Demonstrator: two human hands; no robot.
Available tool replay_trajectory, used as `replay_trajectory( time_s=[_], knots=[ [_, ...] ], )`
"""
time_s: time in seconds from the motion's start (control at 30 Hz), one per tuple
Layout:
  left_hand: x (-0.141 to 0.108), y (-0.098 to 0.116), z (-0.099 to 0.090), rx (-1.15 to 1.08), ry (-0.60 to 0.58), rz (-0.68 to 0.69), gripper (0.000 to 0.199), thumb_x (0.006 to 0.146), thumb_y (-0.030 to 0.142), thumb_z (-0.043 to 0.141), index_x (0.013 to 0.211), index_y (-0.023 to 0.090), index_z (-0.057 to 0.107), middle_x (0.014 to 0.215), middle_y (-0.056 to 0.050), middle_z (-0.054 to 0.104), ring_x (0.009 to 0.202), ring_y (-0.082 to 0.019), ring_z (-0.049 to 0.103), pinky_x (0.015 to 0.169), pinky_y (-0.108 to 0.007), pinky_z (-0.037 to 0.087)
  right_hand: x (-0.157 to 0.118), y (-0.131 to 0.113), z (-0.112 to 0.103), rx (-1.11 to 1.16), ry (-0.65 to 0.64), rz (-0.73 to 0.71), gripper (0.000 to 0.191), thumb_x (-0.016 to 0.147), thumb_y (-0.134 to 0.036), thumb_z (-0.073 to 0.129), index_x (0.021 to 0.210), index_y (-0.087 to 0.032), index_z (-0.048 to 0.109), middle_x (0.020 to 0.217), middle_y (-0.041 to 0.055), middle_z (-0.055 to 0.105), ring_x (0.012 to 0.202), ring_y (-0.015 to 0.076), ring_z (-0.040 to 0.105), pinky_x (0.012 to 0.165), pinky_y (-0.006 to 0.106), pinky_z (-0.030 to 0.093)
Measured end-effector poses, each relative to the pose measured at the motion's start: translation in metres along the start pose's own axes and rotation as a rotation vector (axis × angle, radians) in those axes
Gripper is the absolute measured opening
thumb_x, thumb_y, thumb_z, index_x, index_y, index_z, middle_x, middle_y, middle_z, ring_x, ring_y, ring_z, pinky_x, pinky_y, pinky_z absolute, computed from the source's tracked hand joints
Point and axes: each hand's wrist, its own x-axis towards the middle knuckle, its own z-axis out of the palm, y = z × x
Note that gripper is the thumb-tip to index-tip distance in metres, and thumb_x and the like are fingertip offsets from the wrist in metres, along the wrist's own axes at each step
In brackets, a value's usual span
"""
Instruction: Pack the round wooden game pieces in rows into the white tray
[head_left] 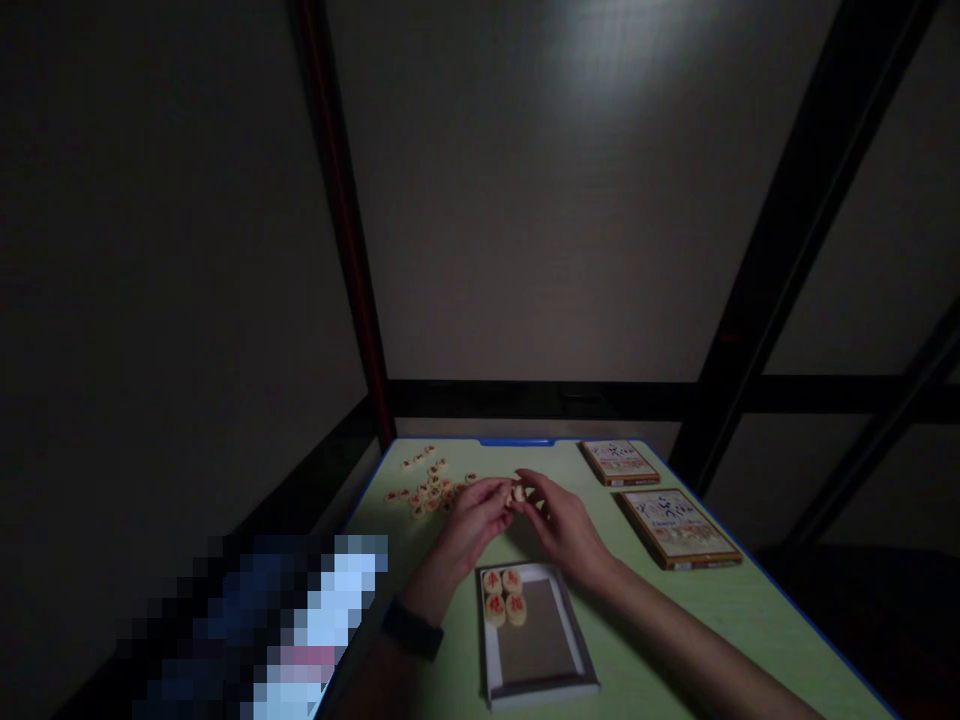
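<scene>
Over the middle of the green table my left hand [480, 515] and my right hand [559, 515] meet, fingers closed around round wooden Chinese chess pieces [517, 494]. How many they hold is partly hidden by the fingers. A dark band circles my left wrist. Below the hands lies a shallow open box tray [581, 690] with a brown bottom. Several chess pieces with red characters [504, 597] stand face up in two columns in its far left corner. A scattered heap of loose chess pieces [431, 487] spreads to the left of my left hand.
Two flat Chinese chess boxes, a farther one [619, 462] and a nearer one [679, 528], lie on the right side of the table [780, 640]. The table has a blue edge. A wall panel [540, 250] rises behind it. A pixelated area covers the lower left.
</scene>
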Motion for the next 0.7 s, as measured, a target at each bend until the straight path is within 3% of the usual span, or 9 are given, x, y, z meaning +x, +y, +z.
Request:
replay_trajectory(
  time_s=[0.13, 0.27, 0.47, 0.7],
  knots=[
    [0.001, -0.007, -0.003, 0.001, -0.002, -0.038, 0.047, 0.06, 0.049, 0.089, 0.08, 0.014, 0.065, 0.078, -0.001, 0.063, 0.069, -0.009, 0.056, 0.063, -0.02, 0.042, -0.008, 0.002, -0.004, 0.082, 0.121, -0.03, 0.021, 0.096, -0.023, 0.053, 0.11, -0.022, 0.068, 0.113, 0.0111, 0.071, 0.105, 0.0225, 0.067, 0.091, 0.037, 0.055],
    [-0.004, -0.009, -0.006, 0.103, -0.012, -0.1, 0.052, 0.061, 0.057, 0.086, 0.078, 0.014, 0.061, 0.076, -0.001, 0.062, 0.066, -0.009, 0.056, 0.06, -0.02, 0.04, -0.013, -0.004, -0.004, 0.174, 0.098, -0.042, 0.013, 0.094, -0.024, 0.06, 0.098, -0.022, 0.072, 0.101, 0.0085, 0.071, 0.096, 0.0205, 0.068, 0.084, 0.033, 0.056],
    [-0.007, -0.007, -0.004, 0.179, -0.053, -0.068, 0.055, 0.059, 0.061, 0.084, 0.076, 0.014, 0.061, 0.072, 0.001, 0.06, 0.065, -0.009, 0.055, 0.063, -0.021, 0.042, -0.02, -0.006, 0.004, 0.117, 0.085, -0.112, 0.023, 0.093, -0.021, 0.059, 0.115, -0.023, 0.066, 0.105, 0.0079, 0.073, 0.096, 0.0213, 0.066, 0.087, 0.037, 0.055],
    [-0.009, -0.007, -0.006, 0.197, -0.047, -0.064, 0.053, 0.059, 0.055, 0.087, 0.082, 0.017, 0.059, 0.081, 0.001, 0.063, 0.074, -0.011, 0.059, 0.073, -0.025, 0.047, -0.021, -0.008, 0.004, 0.063, 0.098, -0.153, 0.022, 0.095, -0.022, 0.055, 0.116, -0.023, 0.059, 0.104, 0.0087, 0.07, 0.094, 0.0218, 0.064, 0.085, 0.038, 0.055]
  ],
)
